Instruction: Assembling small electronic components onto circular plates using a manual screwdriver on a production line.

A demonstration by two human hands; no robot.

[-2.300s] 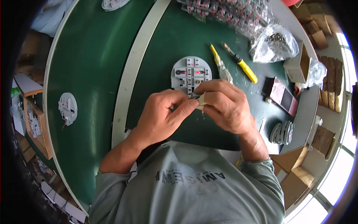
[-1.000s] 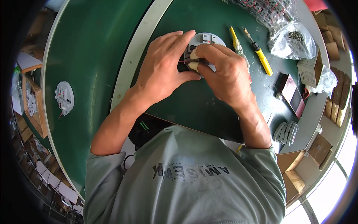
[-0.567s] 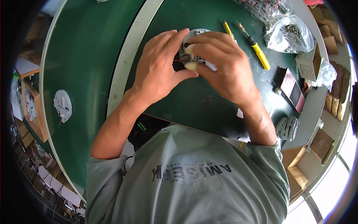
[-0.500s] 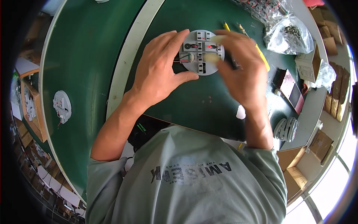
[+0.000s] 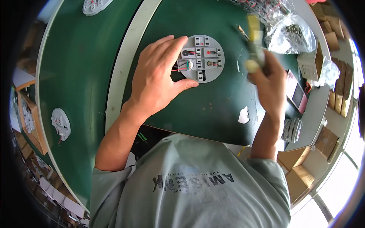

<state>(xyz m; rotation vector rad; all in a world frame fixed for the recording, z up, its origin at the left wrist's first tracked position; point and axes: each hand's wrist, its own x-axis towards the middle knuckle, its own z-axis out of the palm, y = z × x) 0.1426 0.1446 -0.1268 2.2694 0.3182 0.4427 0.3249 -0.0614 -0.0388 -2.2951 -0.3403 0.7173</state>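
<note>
A round light-grey disc [image 5: 213, 41] lies on the green table, carrying several raised blocks with slots, short red and black wires and small parts. My left hand [image 5: 157, 72] grips its left side, with thumb and forefinger spread along the rim. A small round metallic part [image 5: 210, 64] sits on the disc's lower right block. To the right of the disc, my right hand [image 5: 270, 78] is closed around a yellow tool [image 5: 253, 26], held off the table. Motion smears that hand and the tool, so the tool's exact kind does not show.
A thin pointed tool [image 5: 242, 31] lies beyond the disc. Clear bags of small parts [image 5: 292, 34] fill the far right, near an open carton [image 5: 308, 64]. Stacked discs [image 5: 292, 130] stand at right. On the left green strip lie another disc [image 5: 61, 123] and one farther off [image 5: 95, 5].
My right hand has left the disc, moved right and picked up the yellow tool from the table. The disc's right side is uncovered. Both discs on the left strip appear lower in view.
</note>
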